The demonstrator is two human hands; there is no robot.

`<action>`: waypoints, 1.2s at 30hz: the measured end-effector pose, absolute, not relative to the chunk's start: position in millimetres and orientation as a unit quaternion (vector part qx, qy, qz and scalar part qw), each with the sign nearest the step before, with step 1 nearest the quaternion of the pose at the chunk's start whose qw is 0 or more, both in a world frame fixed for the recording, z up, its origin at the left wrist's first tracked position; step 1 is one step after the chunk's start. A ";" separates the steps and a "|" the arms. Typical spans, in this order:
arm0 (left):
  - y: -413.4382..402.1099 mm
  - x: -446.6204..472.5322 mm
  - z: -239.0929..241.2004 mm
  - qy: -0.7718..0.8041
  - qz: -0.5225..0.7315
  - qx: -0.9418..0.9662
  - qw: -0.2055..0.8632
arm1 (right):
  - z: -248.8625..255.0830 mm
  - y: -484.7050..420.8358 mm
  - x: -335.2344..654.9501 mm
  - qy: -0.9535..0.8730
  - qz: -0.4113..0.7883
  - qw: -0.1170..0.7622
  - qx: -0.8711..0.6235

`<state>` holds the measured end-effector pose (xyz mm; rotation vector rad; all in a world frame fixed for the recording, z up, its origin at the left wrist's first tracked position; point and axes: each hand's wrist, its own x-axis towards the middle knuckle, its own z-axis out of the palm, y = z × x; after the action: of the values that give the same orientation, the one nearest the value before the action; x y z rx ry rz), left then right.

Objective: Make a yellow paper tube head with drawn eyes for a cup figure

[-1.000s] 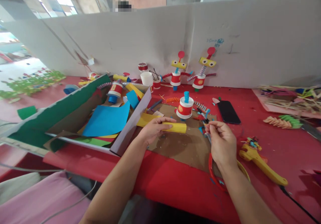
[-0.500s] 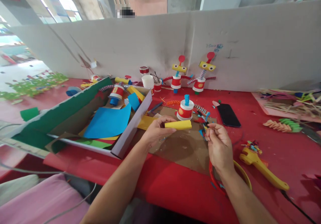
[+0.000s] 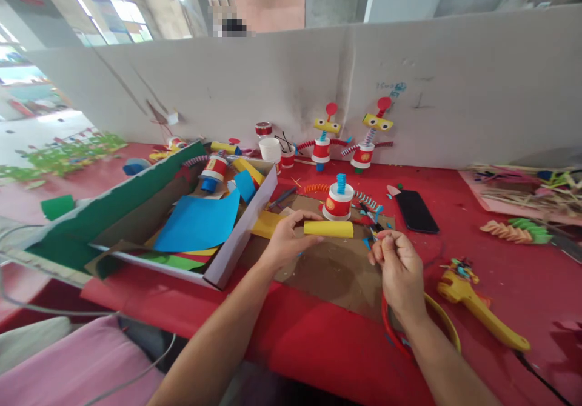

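Note:
My left hand (image 3: 291,241) grips one end of a rolled yellow paper tube (image 3: 329,229) between thumb and fingers, holding it level above the brown cardboard (image 3: 336,272). To its right, my right hand (image 3: 398,266) is closed in a pinch; whatever sits between the fingertips is too small to make out. Just beyond the tube stands a red-and-white paper cup (image 3: 339,205) with a folded blue paper strip (image 3: 341,183) rising from its top. An orange pleated strip (image 3: 315,188) and a blue-and-white one (image 3: 369,201) stick out at its sides. A dark slender tool (image 3: 375,225) lies behind my right fingertips.
On the left sits an open box (image 3: 213,276) with blue paper (image 3: 195,221) and other sheets. Two cup figures (image 3: 321,150) stand by the grey partition (image 3: 273,79). A phone (image 3: 416,211), a yellow glue gun (image 3: 486,315) and a yellow-red ring (image 3: 448,321) lie on the right.
The yellow tube has turned slightly towards level in my left hand. My right hand stays pinched, slightly lower in the picture. The whole view has shifted a little.

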<state>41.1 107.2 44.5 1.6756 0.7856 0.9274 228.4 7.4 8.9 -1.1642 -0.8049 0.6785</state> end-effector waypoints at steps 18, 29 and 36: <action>94.1 54.2 37.2 0.340 0.288 0.571 0.690 | 12.4 8.3 229.1 -0.454 0.398 0.558 -0.569; 92.4 60.2 38.3 0.379 0.291 0.536 0.697 | 2.8 10.9 228.4 -0.393 0.475 0.563 -0.550; 89.2 58.8 39.9 0.370 0.346 0.563 0.653 | 12.4 10.7 228.2 -0.380 0.471 0.574 -0.552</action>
<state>58.8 89.2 39.9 1.2773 0.8387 0.7852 228.2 10.7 12.4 -1.2924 -0.8913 1.1028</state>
